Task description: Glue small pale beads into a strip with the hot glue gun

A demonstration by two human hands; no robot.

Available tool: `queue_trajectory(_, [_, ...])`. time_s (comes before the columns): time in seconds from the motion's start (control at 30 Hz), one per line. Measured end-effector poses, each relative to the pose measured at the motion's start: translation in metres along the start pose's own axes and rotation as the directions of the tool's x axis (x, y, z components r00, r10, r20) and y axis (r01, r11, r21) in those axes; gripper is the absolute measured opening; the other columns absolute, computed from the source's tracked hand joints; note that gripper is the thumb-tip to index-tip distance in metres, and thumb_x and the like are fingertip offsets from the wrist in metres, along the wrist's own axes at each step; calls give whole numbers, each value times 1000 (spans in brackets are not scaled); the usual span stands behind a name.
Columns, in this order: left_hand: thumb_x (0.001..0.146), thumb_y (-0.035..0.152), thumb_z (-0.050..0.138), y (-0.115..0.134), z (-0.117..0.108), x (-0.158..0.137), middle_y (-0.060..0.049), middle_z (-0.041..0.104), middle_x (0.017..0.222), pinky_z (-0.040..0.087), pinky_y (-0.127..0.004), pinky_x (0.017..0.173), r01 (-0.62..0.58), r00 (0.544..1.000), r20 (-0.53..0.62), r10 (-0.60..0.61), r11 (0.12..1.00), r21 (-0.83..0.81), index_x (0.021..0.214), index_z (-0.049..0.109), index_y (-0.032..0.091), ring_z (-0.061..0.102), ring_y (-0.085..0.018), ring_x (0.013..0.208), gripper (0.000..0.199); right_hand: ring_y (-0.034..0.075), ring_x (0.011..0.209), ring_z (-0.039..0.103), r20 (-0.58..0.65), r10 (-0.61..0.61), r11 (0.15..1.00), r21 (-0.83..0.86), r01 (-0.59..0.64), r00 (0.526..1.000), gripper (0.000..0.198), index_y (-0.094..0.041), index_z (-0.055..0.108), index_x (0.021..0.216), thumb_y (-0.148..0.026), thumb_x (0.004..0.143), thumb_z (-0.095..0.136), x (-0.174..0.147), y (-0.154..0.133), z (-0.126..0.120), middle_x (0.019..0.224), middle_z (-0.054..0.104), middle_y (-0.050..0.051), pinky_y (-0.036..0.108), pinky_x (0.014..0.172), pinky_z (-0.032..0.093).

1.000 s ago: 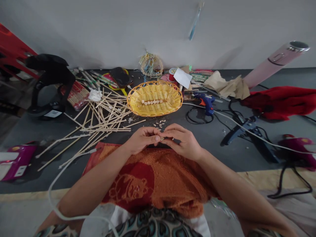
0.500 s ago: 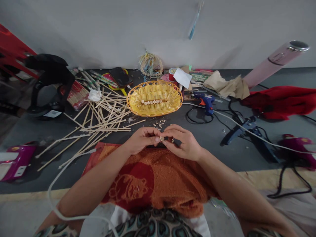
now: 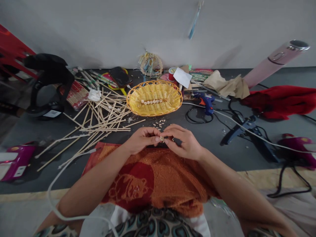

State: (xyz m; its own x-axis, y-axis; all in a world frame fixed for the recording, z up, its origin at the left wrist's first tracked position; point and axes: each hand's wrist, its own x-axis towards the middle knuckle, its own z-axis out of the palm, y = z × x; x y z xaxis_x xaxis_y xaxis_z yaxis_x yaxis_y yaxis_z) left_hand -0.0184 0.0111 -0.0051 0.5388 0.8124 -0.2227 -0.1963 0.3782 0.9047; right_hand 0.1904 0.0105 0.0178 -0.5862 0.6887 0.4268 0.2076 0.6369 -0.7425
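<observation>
Between the fingertips of both hands is a small cluster of pale wooden pieces (image 3: 162,139). My left hand (image 3: 143,140) pinches it from one side, thumb and forefinger closed. My right hand (image 3: 184,141) grips the other side with thumb and fingers. Just beyond the fingertips, several short cut pieces of wooden stick (image 3: 159,123) lie loose on the dark table. Behind them stands a yellow woven basket (image 3: 168,110), holding a row of small pale clusters (image 3: 154,102). An orange-red towel (image 3: 177,174) is spread beneath my forearms.
Long thin wooden sticks (image 3: 106,113) are heaped at left, near a black headset-like strap (image 3: 49,82). To the right are a blue glue gun (image 3: 207,102), dark blue pliers-like tool (image 3: 238,131) and white cable (image 3: 249,131). A pink flask (image 3: 274,64) stands behind a red cloth (image 3: 283,102).
The small cluster appears slightly turned between the fingertips. Both hands stay in nearly the same place.
</observation>
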Motion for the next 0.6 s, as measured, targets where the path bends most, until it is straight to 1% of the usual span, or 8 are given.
queue_trajectory(0.1, [73, 31, 77, -1, -1, 0, -2, 64, 74, 38, -22, 63, -6, 1000, 5, 6, 1000, 7, 83, 68, 11, 51, -7, 61, 23, 16, 90, 60, -17, -9, 1000, -13, 9, 1000, 26, -18, 63, 112, -15, 87, 55, 0, 0, 1, 97, 63, 9, 32, 76, 54])
queue_trajectory(0.27, [72, 32, 77, -2, -1, 1, 0, 61, 67, 37, -22, 62, 5, 1000, -4, -5, 1000, 14, 83, 68, 12, 51, -8, 60, 25, 14, 83, 60, 2, 12, 1000, -6, -12, 1000, 25, -19, 62, 112, -20, 87, 60, 0, 2, 3, 100, 63, 8, 28, 69, 55])
queue_trajectory(0.43, [73, 37, 75, -2, -1, 1, 0, 59, 61, 35, -22, 61, 19, 999, -35, -16, 997, 75, 79, 68, 12, 49, -9, 59, 26, 16, 89, 63, -63, -33, 996, -82, 27, 997, 17, -19, 64, 104, -20, 87, 62, -1, 6, 5, 93, 66, 7, 32, 80, 54])
queue_trajectory(0.5, [74, 38, 75, -2, -1, 1, 0, 60, 62, 35, -22, 61, 10, 999, -37, -8, 997, 71, 80, 69, 12, 50, -9, 59, 27, 16, 89, 63, -79, -42, 994, -105, 33, 996, 17, -20, 64, 103, -20, 87, 63, -1, 6, 6, 93, 67, 7, 32, 80, 55])
queue_trajectory(0.6, [73, 37, 75, -1, -1, 1, 0, 60, 64, 36, -23, 62, 4, 1000, -23, -3, 998, 59, 80, 68, 12, 50, -9, 60, 27, 17, 90, 63, -67, -43, 991, -126, 34, 997, 19, -20, 64, 105, -19, 86, 63, -2, 7, 6, 95, 66, 7, 32, 80, 55])
